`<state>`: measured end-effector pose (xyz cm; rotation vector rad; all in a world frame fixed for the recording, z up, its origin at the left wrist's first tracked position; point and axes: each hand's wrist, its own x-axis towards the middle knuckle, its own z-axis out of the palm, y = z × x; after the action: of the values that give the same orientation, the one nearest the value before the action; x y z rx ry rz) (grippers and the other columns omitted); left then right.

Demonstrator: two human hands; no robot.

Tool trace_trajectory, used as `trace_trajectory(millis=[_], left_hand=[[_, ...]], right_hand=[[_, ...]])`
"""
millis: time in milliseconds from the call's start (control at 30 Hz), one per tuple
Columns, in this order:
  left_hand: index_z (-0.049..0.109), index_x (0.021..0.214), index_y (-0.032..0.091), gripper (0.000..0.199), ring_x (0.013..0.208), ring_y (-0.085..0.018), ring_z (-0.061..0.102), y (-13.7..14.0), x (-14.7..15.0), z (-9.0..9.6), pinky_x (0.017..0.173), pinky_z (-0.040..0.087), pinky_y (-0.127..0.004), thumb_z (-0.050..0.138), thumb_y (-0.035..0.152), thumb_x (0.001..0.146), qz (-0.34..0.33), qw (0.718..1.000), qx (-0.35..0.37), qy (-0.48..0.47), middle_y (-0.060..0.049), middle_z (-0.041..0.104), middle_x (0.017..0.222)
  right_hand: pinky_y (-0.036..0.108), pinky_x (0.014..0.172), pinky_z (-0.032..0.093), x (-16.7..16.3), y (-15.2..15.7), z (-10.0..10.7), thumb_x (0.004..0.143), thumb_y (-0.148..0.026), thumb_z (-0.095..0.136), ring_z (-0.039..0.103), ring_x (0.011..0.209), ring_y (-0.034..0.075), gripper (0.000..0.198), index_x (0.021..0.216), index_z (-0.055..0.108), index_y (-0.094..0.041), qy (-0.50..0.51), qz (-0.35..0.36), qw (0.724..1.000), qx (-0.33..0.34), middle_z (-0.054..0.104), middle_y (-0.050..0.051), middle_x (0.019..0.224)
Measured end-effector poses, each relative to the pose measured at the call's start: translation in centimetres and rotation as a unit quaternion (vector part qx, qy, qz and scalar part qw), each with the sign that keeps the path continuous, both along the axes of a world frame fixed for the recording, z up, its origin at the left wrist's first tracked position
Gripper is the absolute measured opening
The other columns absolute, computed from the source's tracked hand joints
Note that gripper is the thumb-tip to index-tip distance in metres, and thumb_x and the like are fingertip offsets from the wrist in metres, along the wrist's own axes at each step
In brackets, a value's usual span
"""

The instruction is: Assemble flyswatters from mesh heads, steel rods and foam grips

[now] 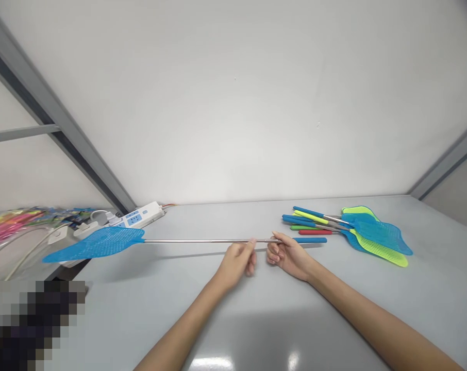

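Observation:
A blue fly swatter (102, 243) with a long extended metal rod and a blue grip is held level above the grey table (148, 319). Its mesh head points left, over the power strip. My left hand (237, 262) pinches the rod near its middle between thumb and fingers. Closer to the grip, my right hand (285, 253) has its fingers closed around the rod. To the right of both hands lies a pile of other fly swatters (376, 234), with blue and yellow-green heads and blue, yellow, green and red grips.
A white power strip (140, 215) with plugs and cables sits at the table's left back. Beyond the left edge are colourful plastic-wrapped items (13, 226). A white wall (233, 103) rises behind the table, with grey metal posts on both sides. The lower left corner is pixelated.

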<state>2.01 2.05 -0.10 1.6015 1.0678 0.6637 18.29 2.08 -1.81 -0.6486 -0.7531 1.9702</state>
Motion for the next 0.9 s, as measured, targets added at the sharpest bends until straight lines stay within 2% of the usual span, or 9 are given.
trace_trajectory(millis=[33, 100, 167, 233, 300, 467, 533, 700, 900], left_hand=[[0.045, 0.051, 0.016, 0.047, 0.042, -0.010, 0.043, -0.5, 0.2, 0.3, 0.048, 0.034, -0.023, 0.025, 0.046, 0.081, -0.014, 0.998, 0.047, 0.037, 0.001, 0.045, 0.042], [0.050, 0.056, 0.016, 0.040, 0.052, -0.012, 0.047, -1.6, 0.6, 1.0, 0.055, 0.035, -0.025, 0.031, 0.039, 0.082, -0.044, 0.976, 0.191, 0.097, 0.000, 0.051, 0.051], [0.055, 0.077, 0.017, 0.025, 0.073, -0.015, 0.051, -2.4, 0.9, 1.7, 0.070, 0.036, -0.026, 0.034, 0.028, 0.083, -0.047, 0.945, 0.308, 0.098, -0.003, 0.058, 0.074], [0.052, 0.092, 0.019, 0.020, 0.090, -0.016, 0.048, -2.7, 1.0, 2.1, 0.081, 0.033, -0.028, 0.035, 0.020, 0.082, -0.040, 0.914, 0.392, 0.096, -0.004, 0.056, 0.093], [0.048, 0.101, 0.020, 0.024, 0.097, -0.016, 0.045, -2.6, 1.0, 2.0, 0.085, 0.030, -0.029, 0.035, 0.016, 0.082, -0.034, 0.888, 0.443, 0.118, -0.006, 0.053, 0.102], [0.040, 0.114, 0.020, 0.032, 0.103, -0.018, 0.041, -1.9, 0.7, 1.1, 0.089, 0.024, -0.036, 0.033, 0.016, 0.083, -0.004, 0.845, 0.477, 0.239, -0.006, 0.050, 0.109], [0.039, 0.114, 0.020, 0.031, 0.098, -0.017, 0.043, -1.6, 0.6, 0.9, 0.087, 0.026, -0.036, 0.033, 0.016, 0.083, -0.005, 0.837, 0.474, 0.272, -0.005, 0.051, 0.104], [0.050, 0.092, 0.019, 0.021, 0.071, -0.015, 0.046, -1.1, 0.0, 0.9, 0.067, 0.034, -0.030, 0.032, 0.013, 0.083, -0.026, 0.825, 0.460, 0.327, -0.002, 0.053, 0.077], [0.050, 0.075, 0.019, 0.017, 0.060, -0.012, 0.044, -1.3, -0.3, 0.7, 0.053, 0.032, -0.024, 0.036, 0.011, 0.081, -0.042, 0.826, 0.453, 0.333, 0.001, 0.051, 0.066]], right_hand=[[0.027, 0.054, 0.028, 0.0, 0.0, 0.0, 0.074, -0.042, 0.047, 0.034, 0.046, 0.010, 0.039, 0.045, 0.045, -0.016, 0.002, -0.001, 1.000, 0.001, 0.031, -0.004, 0.042], [0.026, 0.054, 0.028, 0.1, 0.1, 0.0, 0.074, -0.042, 0.046, 0.034, 0.046, 0.010, 0.039, 0.044, 0.045, -0.016, 0.001, 0.000, 1.000, 0.006, 0.032, -0.004, 0.041], [0.026, 0.055, 0.029, 0.1, 0.1, -0.1, 0.075, -0.041, 0.046, 0.035, 0.046, 0.010, 0.039, 0.046, 0.047, -0.016, 0.002, 0.001, 1.000, 0.010, 0.033, -0.003, 0.041], [0.025, 0.054, 0.028, 0.1, 0.1, -0.3, 0.075, -0.042, 0.045, 0.035, 0.045, 0.010, 0.038, 0.047, 0.048, -0.016, 0.004, 0.002, 1.000, 0.009, 0.035, -0.003, 0.042], [0.025, 0.055, 0.029, 0.0, 0.0, -0.4, 0.075, -0.043, 0.044, 0.037, 0.046, 0.010, 0.038, 0.048, 0.048, -0.016, 0.002, 0.006, 1.000, 0.008, 0.036, -0.003, 0.043], [0.027, 0.060, 0.029, -0.2, -0.3, -0.3, 0.078, -0.041, 0.040, 0.041, 0.051, 0.011, 0.039, 0.050, 0.047, -0.015, -0.002, 0.000, 1.000, 0.023, 0.039, -0.002, 0.048], [0.027, 0.059, 0.028, -0.5, -0.5, -0.1, 0.079, -0.040, 0.039, 0.042, 0.051, 0.011, 0.038, 0.052, 0.047, -0.015, -0.011, 0.000, 1.000, 0.025, 0.039, -0.002, 0.049], [0.026, 0.054, 0.026, -1.5, -1.4, 0.1, 0.079, -0.039, 0.039, 0.040, 0.048, 0.010, 0.036, 0.053, 0.047, -0.015, -0.027, 0.016, 0.999, 0.023, 0.040, -0.002, 0.051], [0.028, 0.056, 0.029, -1.7, -1.8, -0.1, 0.081, -0.034, 0.035, 0.041, 0.048, 0.012, 0.039, 0.047, 0.043, -0.015, -0.040, 0.052, 0.997, 0.030, 0.039, -0.001, 0.046]])
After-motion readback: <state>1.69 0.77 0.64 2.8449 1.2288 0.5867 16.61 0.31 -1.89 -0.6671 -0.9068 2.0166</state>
